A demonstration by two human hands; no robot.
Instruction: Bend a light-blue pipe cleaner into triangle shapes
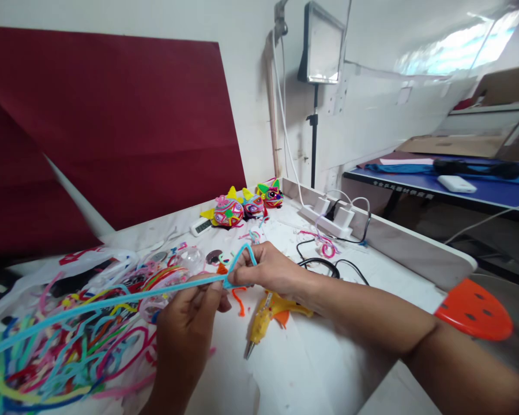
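Note:
A light blue pipe cleaner (125, 298) runs from the left edge of the view to my two hands, where its end is bent into a pointed loop. My right hand (263, 268) pinches the loop. Just left of it, my left hand (194, 317) grips the straight part between thumb and fingers. The hands nearly touch, and some fingertips are hidden behind others. Below them a yellow glue gun (262, 323) lies on the white table (311, 369), nozzle toward me. A short orange pipe cleaner piece (240, 302) lies beside it.
A heap of coloured pipe cleaners (90, 346) covers the left side. Several colourful fish-like figures (229, 212) stand at the back beside a small digital display (201, 226). A power strip (326, 222) with cables sits back right. An orange stool (476, 311) stands beyond the table.

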